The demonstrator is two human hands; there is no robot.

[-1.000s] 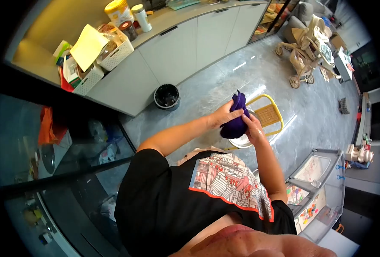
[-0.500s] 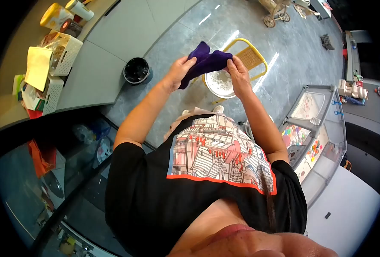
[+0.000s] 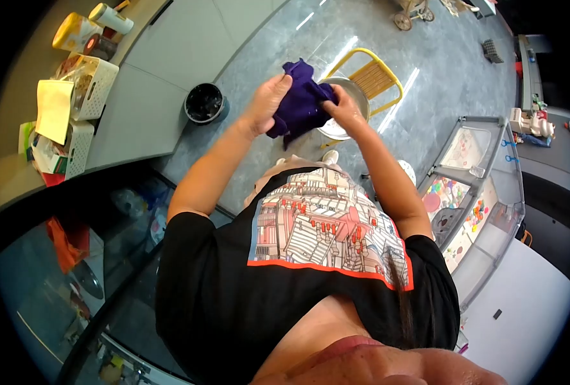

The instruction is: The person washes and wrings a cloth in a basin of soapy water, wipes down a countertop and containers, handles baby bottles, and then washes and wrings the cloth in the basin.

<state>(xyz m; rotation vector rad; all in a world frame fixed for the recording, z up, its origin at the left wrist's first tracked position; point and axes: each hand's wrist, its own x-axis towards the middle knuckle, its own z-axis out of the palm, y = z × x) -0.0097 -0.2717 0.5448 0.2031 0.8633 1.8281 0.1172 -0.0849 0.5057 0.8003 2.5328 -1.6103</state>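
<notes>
A dark purple cloth hangs between my two hands in front of me. My left hand grips its left edge, thumb on top. On the other side, my right hand is closed on the cloth's right edge. Behind and partly under the cloth is a round basin with a metallic-looking inner wall; much of it is hidden by the cloth and my right hand. It stands at a yellow-framed chair with a woven-looking back.
A black bin stands on the floor at left, beside grey cabinets. White baskets and jars sit on the counter. A grey playpen with colourful balls is at right. A wheeled cart stands farther back.
The cloth has gone from bunched and stretched sideways to hanging more spread and lower. My right hand has moved slightly left and down, uncovering more of the basin's far side.
</notes>
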